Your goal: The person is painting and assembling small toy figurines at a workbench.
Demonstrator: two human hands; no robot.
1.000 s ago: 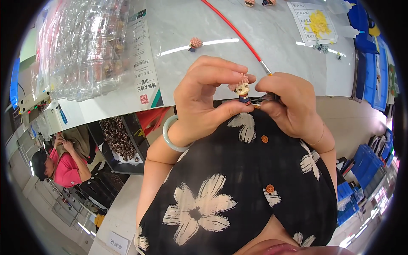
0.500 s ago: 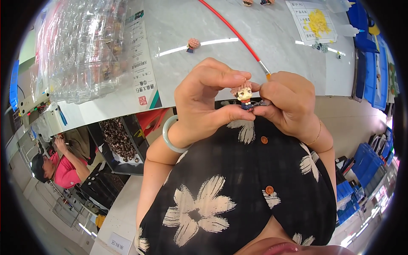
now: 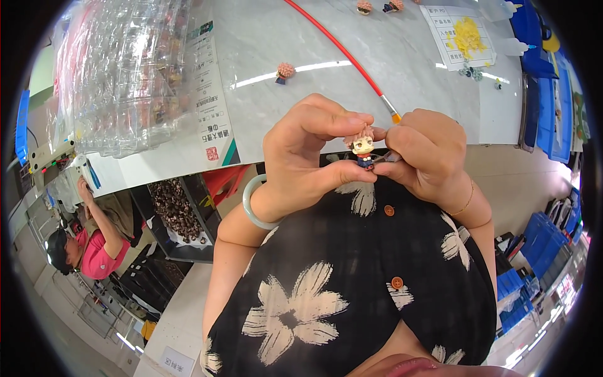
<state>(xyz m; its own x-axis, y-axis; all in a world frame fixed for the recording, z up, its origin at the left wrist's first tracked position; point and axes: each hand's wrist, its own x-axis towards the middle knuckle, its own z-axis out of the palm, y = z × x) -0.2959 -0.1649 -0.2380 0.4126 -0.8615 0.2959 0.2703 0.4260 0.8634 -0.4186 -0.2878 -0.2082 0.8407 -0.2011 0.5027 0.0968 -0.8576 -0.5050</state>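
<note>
Small pink-haired figurine (image 3: 363,149) is upright btwn L thumb & fingertips, face to the viewer; L hand (image 3: 295,141) curls round in a C, pinching it head to base. R hand (image 3: 433,147), just right of it, is folded w/ thumb & index gripping a thin grey piece (image 3: 389,156) at the figurine's side; kind unclear. Red-handled brush (image 3: 352,55) lies beyond, tip nr R knuckles; 2nd figurine (image 3: 284,71) beyond L fingers. Dark tray (image 3: 196,253), left of L wrist: lots of small brown pcs (image 3: 173,210) on white liner. Clear plastic packs (image 3: 122,75), farther left & beyond: coloured contents, blurred. Beyond R hand: yellow bits (image 3: 469,38) on paper (image 3: 436,47), clear bottle (image 3: 512,47) alongside.
</note>
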